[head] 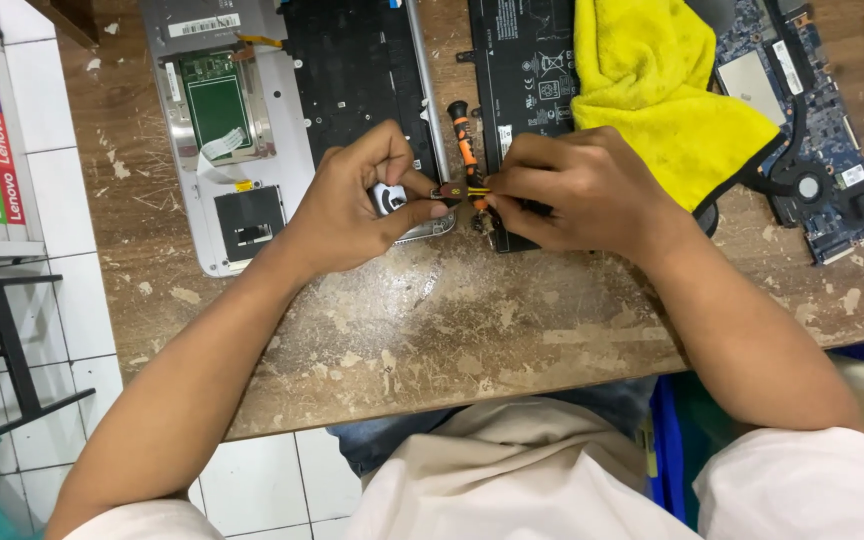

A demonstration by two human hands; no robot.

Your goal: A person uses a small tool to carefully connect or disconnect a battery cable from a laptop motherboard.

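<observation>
Head view. Both hands meet over the middle of a worn wooden tabletop. The left hand pinches a small dark connector between thumb and forefinger, with a small white-and-silver part tucked under the same hand. The right hand has its fingertips pressed together on the thin yellow and dark wires that run from the connector. The piece is held just above the tabletop, between the two hands, in front of a black battery.

Handling, as a judgement: the connector and wires look very light, the wires limp and easily kinked, the plug small and probably brittle. The safer hold would be on the plug body, not on the wires.

Count of what lies about:
- one orange-and-black screwdriver, just behind the fingers;
- one silver laptop shell with a green board inside, at left;
- one black keyboard panel beside it;
- one battery;
- one yellow cloth, draped over the battery's right side;
- one blue circuit board with a fan, at far right;
- two hands, both the person's own.
</observation>
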